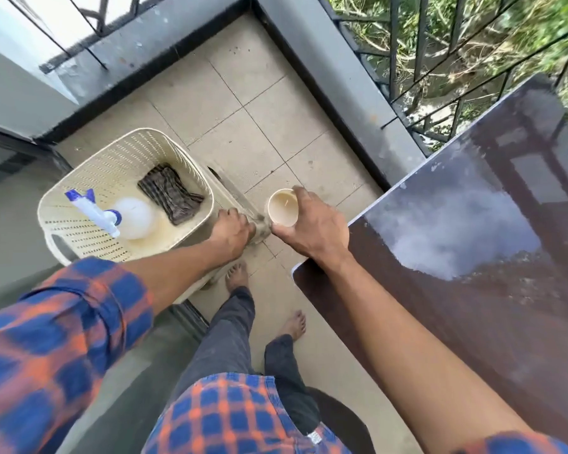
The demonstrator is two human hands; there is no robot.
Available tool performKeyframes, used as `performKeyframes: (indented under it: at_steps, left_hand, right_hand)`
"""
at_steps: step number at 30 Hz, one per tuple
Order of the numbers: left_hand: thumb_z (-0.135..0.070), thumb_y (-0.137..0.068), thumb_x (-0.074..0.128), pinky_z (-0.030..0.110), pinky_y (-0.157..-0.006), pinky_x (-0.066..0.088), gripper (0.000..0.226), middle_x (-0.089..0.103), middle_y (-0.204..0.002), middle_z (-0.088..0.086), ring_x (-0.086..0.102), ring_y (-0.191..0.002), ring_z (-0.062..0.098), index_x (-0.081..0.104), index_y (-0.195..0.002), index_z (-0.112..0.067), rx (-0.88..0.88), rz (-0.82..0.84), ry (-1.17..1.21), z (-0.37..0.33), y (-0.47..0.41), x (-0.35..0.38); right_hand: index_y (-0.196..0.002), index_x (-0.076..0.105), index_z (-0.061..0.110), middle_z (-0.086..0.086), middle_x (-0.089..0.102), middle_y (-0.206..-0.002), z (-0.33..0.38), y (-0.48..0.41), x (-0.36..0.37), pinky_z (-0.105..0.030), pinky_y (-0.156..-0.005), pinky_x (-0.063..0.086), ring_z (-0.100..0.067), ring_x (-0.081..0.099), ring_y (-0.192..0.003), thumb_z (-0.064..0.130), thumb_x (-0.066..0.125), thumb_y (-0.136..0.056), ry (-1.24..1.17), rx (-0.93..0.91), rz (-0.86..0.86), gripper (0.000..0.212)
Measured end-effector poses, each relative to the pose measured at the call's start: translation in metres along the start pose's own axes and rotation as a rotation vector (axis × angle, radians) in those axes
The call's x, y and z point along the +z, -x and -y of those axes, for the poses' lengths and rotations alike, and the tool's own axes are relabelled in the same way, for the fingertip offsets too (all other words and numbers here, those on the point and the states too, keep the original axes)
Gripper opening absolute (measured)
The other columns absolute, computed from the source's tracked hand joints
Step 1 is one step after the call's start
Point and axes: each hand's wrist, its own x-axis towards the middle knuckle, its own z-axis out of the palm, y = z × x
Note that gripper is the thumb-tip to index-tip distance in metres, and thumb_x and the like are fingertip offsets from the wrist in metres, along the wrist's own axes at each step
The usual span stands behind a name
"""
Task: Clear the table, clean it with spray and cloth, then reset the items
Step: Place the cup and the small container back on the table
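Head view: candle cup in right hand, beside table corner.

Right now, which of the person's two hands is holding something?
The right hand grips the small candle cup. The left hand holds nothing; it rests on the stool beside the basket.

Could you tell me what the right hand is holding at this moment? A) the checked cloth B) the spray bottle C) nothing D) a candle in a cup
D: the right hand grips the candle; the spray bottle and cloth lie in the basket.
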Motion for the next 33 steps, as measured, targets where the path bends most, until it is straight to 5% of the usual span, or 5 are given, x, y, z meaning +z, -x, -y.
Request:
performKeyframes:
  at_steps: [10,18,23,29,33]
  left_hand:
    - [-0.061,-0.084,0.06,0.041,-0.082,0.041,0.057,0.06,-0.102,0.011,0.048,-0.09,0.029,0.048,-0.116,-0.015,-0.216,-0.361,0.721,-0.01,0.072,-0.038]
    - [-0.043,-0.071,0.08,0.027,-0.069,0.038,0.053,0.053,-0.101,0.0,0.056,-0.096,0.025,0.066,-0.117,-0.021,-0.332,-0.61,1.061,-0.02,0.133,-0.102]
    - [-0.039,-0.071,0.084,0.041,-0.1,0.049,0.057,0.066,-0.125,0.007,0.06,-0.117,0.028,0.068,-0.124,-0.029,-0.287,-0.599,1.185,-0.063,0.137,-0.171]
    - [-0.054,-0.056,0.08,0.03,-0.075,0.053,0.059,0.069,-0.09,-0.006,0.069,-0.091,0.024,0.066,-0.107,-0.028,-0.079,-0.659,1.166,-0.147,0.123,-0.26]
    - [-0.058,-0.057,0.073,0.036,-0.088,0.05,0.077,0.071,-0.114,0.009,0.067,-0.106,0.03,0.062,-0.122,-0.017,0.056,-0.657,0.981,-0.186,0.099,-0.31]
  right_hand:
    - [-0.146,0.044,0.027,0.004,0.055,-0.143,-0.005,0.022,-0.055,-0.041,-0.108,0.043,-0.019,0.051,-0.13,0.058,0.079,-0.071,-0.661,0.222,-0.138,0.088]
    - [-0.152,0.028,0.045,0.005,0.046,-0.141,-0.091,0.118,-0.1,-0.035,-0.102,0.042,-0.02,0.047,-0.129,0.065,0.058,-0.062,-0.713,0.236,-0.274,0.097]
    - [-0.152,0.025,0.048,0.004,0.042,-0.15,-0.177,0.182,-0.102,-0.028,-0.091,0.029,-0.022,0.037,-0.139,0.076,0.056,-0.057,-0.725,0.407,-0.329,0.104]
    - [-0.151,0.031,0.041,0.009,0.035,-0.119,-0.269,0.235,-0.096,-0.028,-0.086,0.038,-0.025,0.055,-0.118,0.057,0.076,-0.073,-0.657,0.556,-0.414,0.091]
    - [-0.152,0.03,0.042,0.01,0.029,-0.116,-0.308,0.237,-0.098,-0.027,-0.085,0.037,-0.026,0.056,-0.114,0.052,0.076,-0.074,-0.668,0.593,-0.439,0.091]
